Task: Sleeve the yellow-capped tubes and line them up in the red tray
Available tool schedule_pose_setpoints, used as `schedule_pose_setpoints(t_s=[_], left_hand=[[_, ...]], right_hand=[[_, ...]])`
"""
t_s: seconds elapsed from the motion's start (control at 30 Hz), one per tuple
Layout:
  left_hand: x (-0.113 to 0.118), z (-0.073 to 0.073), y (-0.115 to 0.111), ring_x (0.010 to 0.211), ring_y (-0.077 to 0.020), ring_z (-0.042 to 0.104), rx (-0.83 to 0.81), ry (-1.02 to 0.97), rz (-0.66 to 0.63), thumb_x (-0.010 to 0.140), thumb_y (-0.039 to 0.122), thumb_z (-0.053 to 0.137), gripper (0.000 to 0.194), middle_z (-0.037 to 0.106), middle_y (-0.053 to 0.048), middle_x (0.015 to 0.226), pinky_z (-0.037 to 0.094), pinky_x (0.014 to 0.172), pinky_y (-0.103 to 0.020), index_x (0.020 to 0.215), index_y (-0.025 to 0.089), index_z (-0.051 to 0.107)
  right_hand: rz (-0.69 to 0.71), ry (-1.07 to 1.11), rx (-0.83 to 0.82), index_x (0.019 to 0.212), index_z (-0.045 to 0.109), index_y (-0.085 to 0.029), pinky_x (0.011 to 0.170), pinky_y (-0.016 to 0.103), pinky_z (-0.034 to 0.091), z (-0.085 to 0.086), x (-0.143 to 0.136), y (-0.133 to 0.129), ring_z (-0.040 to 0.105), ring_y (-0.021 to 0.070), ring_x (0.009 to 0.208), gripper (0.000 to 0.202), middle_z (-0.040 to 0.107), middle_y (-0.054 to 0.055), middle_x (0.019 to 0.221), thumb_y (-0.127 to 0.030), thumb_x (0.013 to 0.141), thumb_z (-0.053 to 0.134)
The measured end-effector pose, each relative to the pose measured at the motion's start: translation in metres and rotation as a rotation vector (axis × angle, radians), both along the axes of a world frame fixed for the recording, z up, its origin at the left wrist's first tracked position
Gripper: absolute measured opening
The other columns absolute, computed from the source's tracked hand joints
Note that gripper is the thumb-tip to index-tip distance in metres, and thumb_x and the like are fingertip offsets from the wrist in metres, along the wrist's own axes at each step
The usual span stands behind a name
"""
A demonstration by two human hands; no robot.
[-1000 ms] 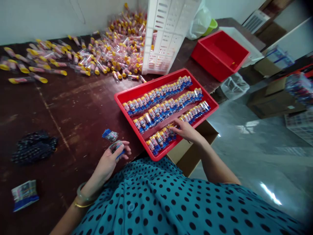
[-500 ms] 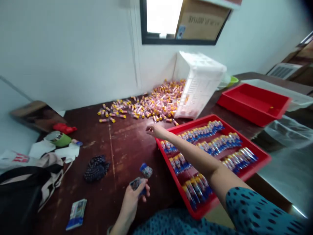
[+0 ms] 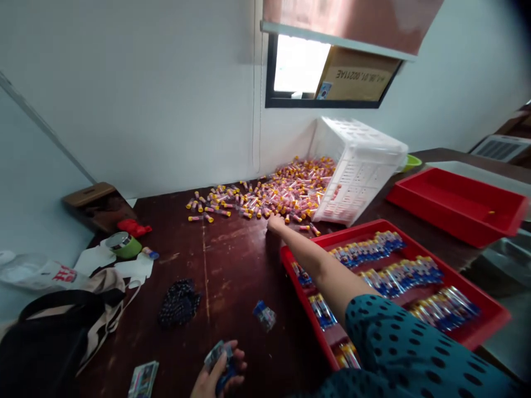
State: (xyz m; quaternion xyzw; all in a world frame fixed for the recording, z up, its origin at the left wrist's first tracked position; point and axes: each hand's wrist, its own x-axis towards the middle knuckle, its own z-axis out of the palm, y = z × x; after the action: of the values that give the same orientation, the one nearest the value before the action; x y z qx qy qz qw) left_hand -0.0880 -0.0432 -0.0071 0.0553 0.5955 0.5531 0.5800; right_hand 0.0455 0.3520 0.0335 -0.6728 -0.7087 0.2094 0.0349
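Note:
My left hand (image 3: 222, 370) is closed around a small stack of blue-and-clear printed plastic packets (image 3: 215, 355) at the bottom of the view. Farther off, my right hand (image 3: 275, 223) reaches to the front edge of a heap of small pink tubes with yellow caps (image 3: 286, 190). Its fingers curl down, and what is in them is hidden. One loose cluster of blue packets (image 3: 264, 315) lies on the table between my arms. Under my right arm stands a red tray (image 3: 295, 287) with rows of packed tubes (image 3: 400, 276) in blue-ended wrappers.
A white basket (image 3: 360, 166) tips over the heap. Right of it sits another red tray (image 3: 456, 193). To the left are a dark scrunched cloth (image 3: 180, 303), a stack of packets (image 3: 143, 380), a green cup (image 3: 124, 245) and a black bag (image 3: 45, 348).
My right hand has moved forward to the tube heap. My left hand, still holding the packets, appears lower in view. The camera view has shifted, so the scene sits lower and farther right.

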Motion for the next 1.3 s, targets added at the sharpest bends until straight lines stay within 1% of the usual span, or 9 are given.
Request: schedule_pose_setpoints(t_s=[0.13,0.27,0.47,0.63,0.7,0.83,1.03,1.17,1.3], left_hand=[[0.007,0.011,0.010,0.070,-0.0254,0.072,0.012,0.045,-0.069,0.057,0.049,0.087,0.049,0.078,-0.012,0.081,0.055,0.056,-0.030,0.090,0.015,0.076],[0.009,0.020,0.018,0.065,-0.0219,0.069,0.037,0.063,-0.160,0.060,0.046,0.086,0.044,0.075,-0.011,0.077,0.050,0.048,-0.025,0.087,0.013,0.075],[0.030,0.035,0.039,0.073,-0.0212,0.070,0.223,0.012,-0.217,0.068,0.040,0.083,0.036,0.074,-0.009,0.082,0.056,0.056,-0.028,0.089,0.013,0.073],[0.055,0.044,0.052,0.061,-0.0170,0.066,0.373,0.026,-0.208,0.072,0.037,0.080,0.029,0.069,-0.004,0.068,0.050,0.046,-0.022,0.084,0.013,0.070],[0.062,0.045,0.052,0.061,-0.0161,0.066,0.382,0.030,-0.234,0.072,0.036,0.081,0.030,0.070,-0.004,0.072,0.051,0.048,-0.023,0.088,0.013,0.070],[0.075,0.044,0.048,0.066,-0.0173,0.069,0.359,0.031,-0.298,0.073,0.039,0.080,0.034,0.073,-0.007,0.079,0.056,0.057,-0.027,0.090,0.011,0.071],[0.098,0.034,0.050,0.055,-0.0141,0.063,0.396,0.219,-0.248,0.068,0.034,0.084,0.026,0.067,-0.002,0.066,0.049,0.044,-0.023,0.075,0.013,0.070],[0.107,0.032,0.051,0.052,-0.0106,0.057,0.401,0.295,-0.232,0.066,0.035,0.085,0.026,0.068,-0.002,0.067,0.043,0.041,-0.020,0.069,0.014,0.070],[0.110,0.032,0.048,0.051,-0.0097,0.054,0.378,0.329,-0.259,0.067,0.036,0.084,0.026,0.065,0.000,0.062,0.040,0.040,-0.019,0.068,0.014,0.071]], right_hand=[[0.088,0.164,-0.090,0.125,0.058,-0.013,0.086,0.041,0.056,-0.003,0.005,-0.017,0.065,0.0217,0.102,0.036,0.062,0.011,0.121,-0.032,0.095,0.062],[0.231,0.404,-0.217,0.113,0.058,-0.011,0.073,0.025,0.056,0.015,0.029,-0.046,0.068,0.0133,0.082,0.023,0.070,0.009,0.102,-0.026,0.095,0.060],[0.462,0.879,-0.331,0.100,0.062,-0.016,0.070,0.019,0.053,0.043,0.067,-0.136,0.062,0.0087,0.073,0.027,0.067,0.000,0.085,-0.041,0.092,0.062],[0.474,1.053,-0.569,0.104,0.055,-0.021,0.058,0.022,0.052,0.043,0.104,-0.210,0.060,0.0107,0.065,0.038,0.059,-0.004,0.075,-0.053,0.086,0.064],[0.460,0.999,-0.511,0.107,0.053,-0.022,0.058,0.022,0.050,0.039,0.121,-0.228,0.059,0.0109,0.064,0.035,0.058,-0.004,0.076,-0.046,0.085,0.067],[0.442,0.863,-0.154,0.106,0.057,-0.022,0.068,0.024,0.047,0.036,0.154,-0.247,0.055,0.0108,0.070,0.026,0.060,-0.002,0.087,-0.029,0.083,0.067],[0.418,0.726,0.151,0.091,0.063,-0.022,0.084,0.033,0.047,0.045,0.178,-0.255,0.059,0.0181,0.084,0.010,0.061,0.001,0.090,-0.025,0.083,0.069],[0.484,0.787,0.165,0.090,0.066,-0.020,0.099,0.038,0.043,0.040,0.173,-0.262,0.057,0.0218,0.109,0.012,0.056,0.007,0.110,-0.013,0.082,0.062],[0.504,0.899,0.144,0.092,0.069,-0.019,0.102,0.038,0.042,0.033,0.161,-0.270,0.057,0.0214,0.112,0.015,0.054,0.008,0.111,-0.011,0.084,0.058]])
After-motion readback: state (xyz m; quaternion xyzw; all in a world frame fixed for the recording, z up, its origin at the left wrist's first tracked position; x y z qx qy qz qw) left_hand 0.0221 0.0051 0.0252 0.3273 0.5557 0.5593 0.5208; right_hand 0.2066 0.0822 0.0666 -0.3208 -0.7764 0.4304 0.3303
